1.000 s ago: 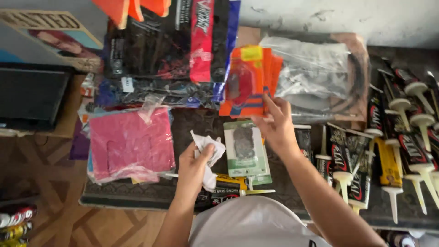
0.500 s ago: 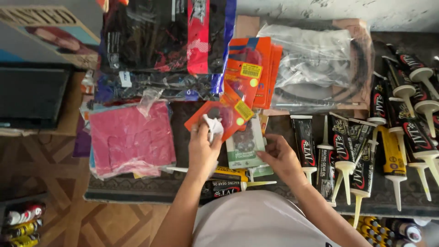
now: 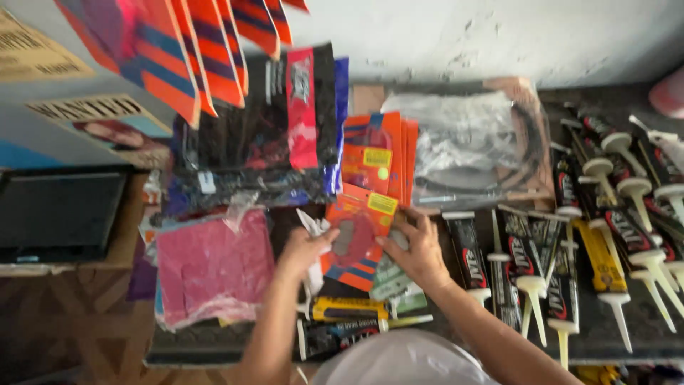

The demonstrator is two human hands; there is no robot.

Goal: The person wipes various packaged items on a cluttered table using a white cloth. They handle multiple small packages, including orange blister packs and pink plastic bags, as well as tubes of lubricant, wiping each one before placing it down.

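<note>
Head view: both hands hold 1 orange blister pack (image 3: 356, 239) over the desk (image 3: 641, 342), just below the stack of orange packs (image 3: 377, 153). Left hand (image 3: 303, 249) has its fingers clamped on a white cloth (image 3: 313, 228) and the pack's left edge (blurred); right hand (image 3: 417, 249) pinches the right edge. Steadying both edges evenly should keep it flat for wiping.

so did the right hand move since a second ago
Yes. The right hand came down from the stack of orange packs by the wall and now holds the right edge of one orange blister pack over the green-and-white pack.
</note>
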